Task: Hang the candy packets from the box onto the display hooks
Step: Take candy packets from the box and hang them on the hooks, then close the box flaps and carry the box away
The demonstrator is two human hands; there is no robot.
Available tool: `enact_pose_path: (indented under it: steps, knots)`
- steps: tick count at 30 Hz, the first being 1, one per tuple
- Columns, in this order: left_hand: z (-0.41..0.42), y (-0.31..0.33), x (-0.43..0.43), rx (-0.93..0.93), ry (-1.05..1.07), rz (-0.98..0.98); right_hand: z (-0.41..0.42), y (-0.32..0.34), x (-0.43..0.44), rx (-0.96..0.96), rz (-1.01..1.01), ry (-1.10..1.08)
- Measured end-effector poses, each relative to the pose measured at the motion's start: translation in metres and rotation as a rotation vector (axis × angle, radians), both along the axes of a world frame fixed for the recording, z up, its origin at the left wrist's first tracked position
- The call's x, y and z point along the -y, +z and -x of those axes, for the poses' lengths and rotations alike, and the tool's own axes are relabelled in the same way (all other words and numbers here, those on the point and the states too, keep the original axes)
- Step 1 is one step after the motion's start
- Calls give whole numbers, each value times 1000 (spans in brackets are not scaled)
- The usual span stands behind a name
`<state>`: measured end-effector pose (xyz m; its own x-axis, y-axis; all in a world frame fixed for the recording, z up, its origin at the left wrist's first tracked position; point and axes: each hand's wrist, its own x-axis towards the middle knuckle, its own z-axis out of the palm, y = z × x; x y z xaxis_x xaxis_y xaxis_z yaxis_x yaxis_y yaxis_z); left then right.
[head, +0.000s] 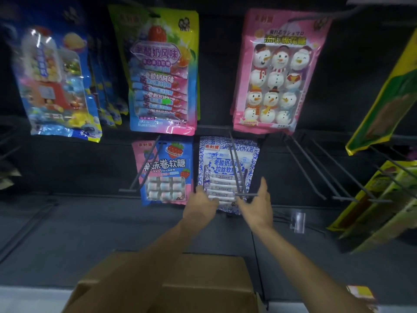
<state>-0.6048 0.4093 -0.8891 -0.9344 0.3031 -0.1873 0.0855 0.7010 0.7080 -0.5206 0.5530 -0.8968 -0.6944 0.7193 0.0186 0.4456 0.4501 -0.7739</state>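
A blue-and-white candy packet (225,163) hangs on a dark double-prong display hook (237,168) in the lower row. My left hand (200,205) grips the packet's lower left edge. My right hand (257,203) is at its lower right side, fingers stretched up along the edge, just behind the hook's front bar. The brown cardboard box (203,281) sits below, under my forearms; its inside is hidden.
A pink-and-blue packet (164,172) hangs just left. Above hang a blue packet (54,82), a colourful yoghurt-candy packet (160,73) and a pink snowman packet (277,73). Bare hooks (316,168) stick out on the right, beside yellow-green packets (383,199). A clear price holder (297,222) is nearby.
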Motion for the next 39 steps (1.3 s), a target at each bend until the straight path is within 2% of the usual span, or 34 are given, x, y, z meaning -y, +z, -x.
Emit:
enact_pose_path:
  steps: [6,9,12,16,21,30,35,39]
  knots:
    - [-45,21,59,-150,-193,135,-49,18,30,66,-151,145]
    - [-68,38,93,-272,-278,271,-75,31,46,171,-279,250]
    - [-95,52,128,-383,-355,377,-107,46,67,245,-262,321]
    - [-128,67,174,-462,-417,389,-157,63,94,257,-242,409]
    - [-161,77,225,-468,-420,396,-199,79,126,312,-432,486]
    - [-218,92,311,-585,-371,354,-253,95,184,399,-604,592]
    - [-242,77,352,-692,-345,334,-273,91,204,384,-650,637]
    - [-250,51,381,-658,-346,403,-290,63,205,432,-640,628]
